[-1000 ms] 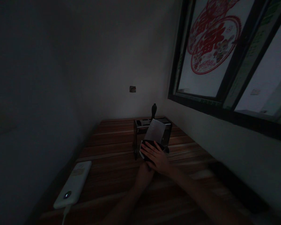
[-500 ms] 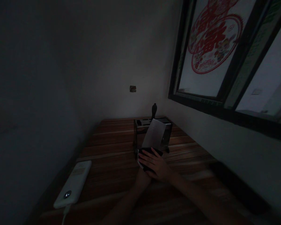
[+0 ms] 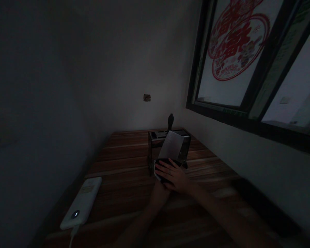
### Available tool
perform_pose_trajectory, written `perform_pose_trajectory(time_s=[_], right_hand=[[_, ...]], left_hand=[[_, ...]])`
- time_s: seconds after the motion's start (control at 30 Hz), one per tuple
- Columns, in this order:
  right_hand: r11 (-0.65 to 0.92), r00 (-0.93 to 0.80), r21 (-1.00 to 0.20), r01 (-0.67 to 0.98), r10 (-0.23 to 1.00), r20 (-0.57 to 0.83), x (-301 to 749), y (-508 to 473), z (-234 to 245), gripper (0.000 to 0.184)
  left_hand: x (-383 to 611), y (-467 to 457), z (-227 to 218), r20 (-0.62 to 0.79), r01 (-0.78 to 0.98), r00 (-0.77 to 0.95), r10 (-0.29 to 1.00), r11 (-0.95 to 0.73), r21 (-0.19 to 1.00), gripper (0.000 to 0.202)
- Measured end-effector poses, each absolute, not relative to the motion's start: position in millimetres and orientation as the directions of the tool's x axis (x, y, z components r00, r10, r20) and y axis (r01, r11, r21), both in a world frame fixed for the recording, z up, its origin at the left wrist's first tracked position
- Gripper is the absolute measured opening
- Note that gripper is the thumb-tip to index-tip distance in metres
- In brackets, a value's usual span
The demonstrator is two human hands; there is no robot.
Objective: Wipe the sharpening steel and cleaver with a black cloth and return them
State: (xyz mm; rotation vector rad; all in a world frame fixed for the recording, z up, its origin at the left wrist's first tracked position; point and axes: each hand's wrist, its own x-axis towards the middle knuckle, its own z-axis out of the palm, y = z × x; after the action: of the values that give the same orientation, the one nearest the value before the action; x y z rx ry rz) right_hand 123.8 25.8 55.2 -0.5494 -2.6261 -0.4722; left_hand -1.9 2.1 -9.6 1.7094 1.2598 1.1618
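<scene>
- One broad, flat, grey metal blade (image 3: 171, 145) tilts above the striped brown wooden worktop (image 3: 124, 187), between its side edges.
- Right hand (image 3: 174, 175), fingers loosely spread, covers a black, cloth-like pad (image 3: 162, 160) on it, presumably shielding skin.
- Left hand (image 3: 160, 193), beneath, seemingly steadies it; I can't tell its fingers.
- Shiny slotted metal box (image 3: 155, 150) stands behind.
- White slab-shaped device (image 3: 83, 201) lies along the left edge, apparently for elbow room.
</scene>
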Motion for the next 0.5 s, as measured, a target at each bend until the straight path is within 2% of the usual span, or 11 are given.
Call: perform_pose_trajectory(time_s=[0.5], right_hand=[[0.773,-0.704,0.224,0.594,0.364,0.609,138,65,94,0.049]], left_hand=[[0,-4,4,0.221,0.334,0.136,0.966,-0.255,0.908,0.023]])
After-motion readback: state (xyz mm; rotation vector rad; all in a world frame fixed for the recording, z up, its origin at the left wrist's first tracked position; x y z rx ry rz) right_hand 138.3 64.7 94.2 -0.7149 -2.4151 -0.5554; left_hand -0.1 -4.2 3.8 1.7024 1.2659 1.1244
